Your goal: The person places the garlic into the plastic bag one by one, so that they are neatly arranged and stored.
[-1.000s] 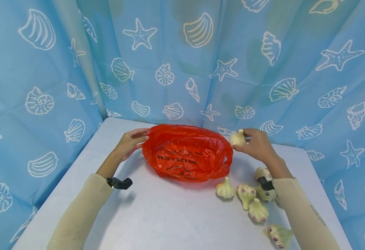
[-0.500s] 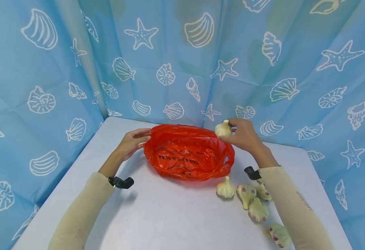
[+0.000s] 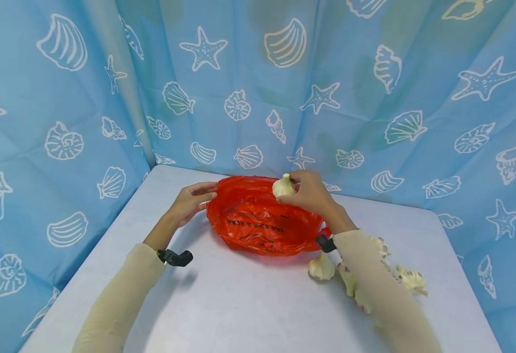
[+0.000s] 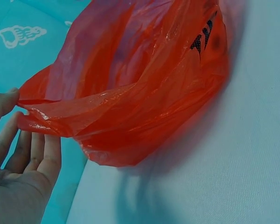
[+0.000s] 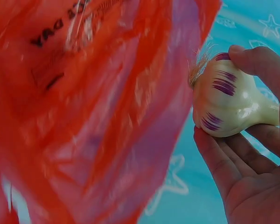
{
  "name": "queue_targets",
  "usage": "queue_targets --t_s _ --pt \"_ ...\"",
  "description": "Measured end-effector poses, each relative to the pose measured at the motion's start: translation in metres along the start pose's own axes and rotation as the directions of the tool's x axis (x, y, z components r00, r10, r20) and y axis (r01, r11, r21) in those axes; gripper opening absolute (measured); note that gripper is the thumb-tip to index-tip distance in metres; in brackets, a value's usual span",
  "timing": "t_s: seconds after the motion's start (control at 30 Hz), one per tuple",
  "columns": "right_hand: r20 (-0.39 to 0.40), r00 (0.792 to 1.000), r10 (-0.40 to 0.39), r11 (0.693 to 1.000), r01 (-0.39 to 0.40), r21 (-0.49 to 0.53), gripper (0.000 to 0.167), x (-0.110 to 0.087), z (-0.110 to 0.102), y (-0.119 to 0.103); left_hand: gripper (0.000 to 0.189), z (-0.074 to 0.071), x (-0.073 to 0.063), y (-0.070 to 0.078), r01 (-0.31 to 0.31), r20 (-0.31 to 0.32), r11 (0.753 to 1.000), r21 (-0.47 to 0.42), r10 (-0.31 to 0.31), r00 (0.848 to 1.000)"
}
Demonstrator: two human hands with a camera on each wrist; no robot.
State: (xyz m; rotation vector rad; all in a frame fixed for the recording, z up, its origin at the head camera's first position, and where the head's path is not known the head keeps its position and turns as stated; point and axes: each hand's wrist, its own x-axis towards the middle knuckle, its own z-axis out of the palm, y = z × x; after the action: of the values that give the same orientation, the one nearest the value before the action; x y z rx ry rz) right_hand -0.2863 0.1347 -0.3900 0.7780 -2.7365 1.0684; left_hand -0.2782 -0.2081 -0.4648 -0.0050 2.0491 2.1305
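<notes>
A red plastic bag [image 3: 258,245] with dark print lies with its mouth spread at the back middle of the table. My left hand [image 3: 186,203] pinches its left edge; in the left wrist view, the thumb and forefinger have the bag's corner [image 4: 44,119] between them. A garlic bulb [image 3: 283,188] is held in my right hand [image 3: 314,195], over the rear part of the bag's mouth. Purple streaks and a tuft of roots mark that bulb [image 5: 228,100] in the right wrist view, where thumb and fingertips grip its sides.
On the white table [image 3: 236,309], a garlic bulb [image 3: 321,268] sits just in front of the bag. Several more lie to the right, such as the bulb [image 3: 411,278] beyond my right sleeve [image 3: 381,289], which partly hides others. A blue shell-print curtain [image 3: 249,73] rises behind.
My right hand has carried the garlic bulb leftward from beside the bag's right edge to over its mouth. The left hand still holds the bag's left edge.
</notes>
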Motion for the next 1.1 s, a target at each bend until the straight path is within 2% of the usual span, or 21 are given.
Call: queue_targets --t_s 0.33,0.6,0.7,0.97,1.1 --pt "0.05 0.999 0.003 0.998 -0.006 0.069 0.03 0.029 0.047 -0.006 0.049 -0.002 0.006 -0.002 0.004 0.008 1.0 -0.003 -0.004 1.0" --pt "0.103 0.994 0.043 0.991 -0.056 0.122 0.029 0.046 0.08 -0.011 0.048 -0.003 0.005 -0.003 0.006 -0.006 1.0 -0.019 -0.006 1.0" --pt "0.105 0.993 0.051 0.992 -0.063 0.11 0.03 0.051 0.091 -0.012 0.049 -0.003 0.005 -0.005 0.004 -0.014 1.0 -0.01 -0.004 1.0" --pt "0.142 0.983 0.119 0.989 -0.13 0.067 0.049 0.055 0.117 -0.008 0.05 -0.002 0.005 -0.009 0.013 -0.029 1.0 -0.007 -0.014 0.999" --pt "0.142 0.975 0.172 0.983 -0.18 0.047 0.047 0.052 0.124 -0.002 0.049 0.0 0.005 -0.01 0.01 -0.014 1.0 -0.008 -0.01 1.0"
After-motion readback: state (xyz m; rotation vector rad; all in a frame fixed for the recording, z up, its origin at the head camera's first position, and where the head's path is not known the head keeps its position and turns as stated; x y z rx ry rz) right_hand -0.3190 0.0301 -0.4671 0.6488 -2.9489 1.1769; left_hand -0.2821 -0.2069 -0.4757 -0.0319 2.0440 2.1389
